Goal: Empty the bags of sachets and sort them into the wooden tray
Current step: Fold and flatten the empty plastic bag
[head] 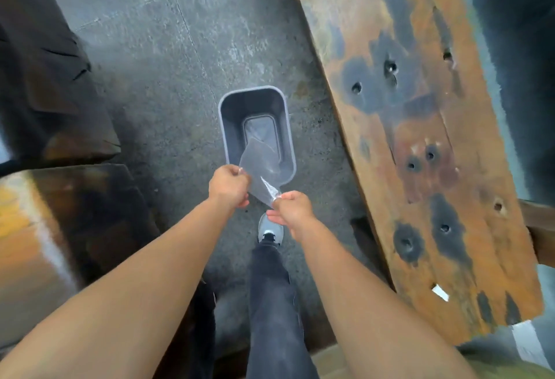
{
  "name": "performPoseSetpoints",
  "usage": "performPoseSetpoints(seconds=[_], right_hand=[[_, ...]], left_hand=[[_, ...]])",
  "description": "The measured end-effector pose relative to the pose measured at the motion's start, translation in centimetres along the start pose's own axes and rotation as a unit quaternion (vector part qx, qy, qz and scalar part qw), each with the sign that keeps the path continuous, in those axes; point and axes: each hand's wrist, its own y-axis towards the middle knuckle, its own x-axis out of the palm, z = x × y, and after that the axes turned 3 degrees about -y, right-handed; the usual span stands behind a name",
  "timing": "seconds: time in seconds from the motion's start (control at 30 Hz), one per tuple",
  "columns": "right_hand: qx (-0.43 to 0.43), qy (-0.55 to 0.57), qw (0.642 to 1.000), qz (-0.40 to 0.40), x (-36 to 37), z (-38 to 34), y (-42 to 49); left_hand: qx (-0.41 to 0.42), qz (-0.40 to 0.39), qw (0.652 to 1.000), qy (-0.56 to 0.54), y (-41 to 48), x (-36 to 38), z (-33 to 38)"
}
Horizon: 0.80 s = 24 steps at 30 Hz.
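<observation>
Bag (260, 170), clear, apparently empty | pinched at opposite edges by left hand (228, 185) and right hand (290, 208) | hangs over near rim of grey bin (286, 126) | bin directly ahead, long axis pointing away | left hand slightly nearer.

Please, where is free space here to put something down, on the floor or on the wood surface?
Bare tiled floor lies beyond and left of the grey bin. The worn wooden board right of it is bare too. It is crowded at the bin's near rim: both hands, left and right, hold a clear plastic bag there.
</observation>
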Motion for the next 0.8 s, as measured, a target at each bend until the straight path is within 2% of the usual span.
performPoseSetpoints(seconds=[0.23, 0.4, 0.6, 0.8], right_hand=[[0.03, 0.025, 0.999, -0.016, 2.3, 0.0, 7.0], [0.01, -0.045, 0.999, 0.004, 3.2, -0.2, 7.0], [-0.021, -0.066, 0.998, -0.003, 3.5, -1.9, 2.1], [-0.078, -0.107, 0.991, 0.027, 5.1, -3.8, -5.7]], left_hand=[[0.008, 0.036, 0.998, 0.042, 6.0, 1.6, -1.1], [-0.013, 0.014, 0.999, 0.05, 6.1, 1.0, -1.3], [-0.013, -0.001, 0.998, 0.059, 2.3, -1.8, -0.9], [0.067, -0.004, 0.991, 0.119, -4.2, -7.0, 0.9]])
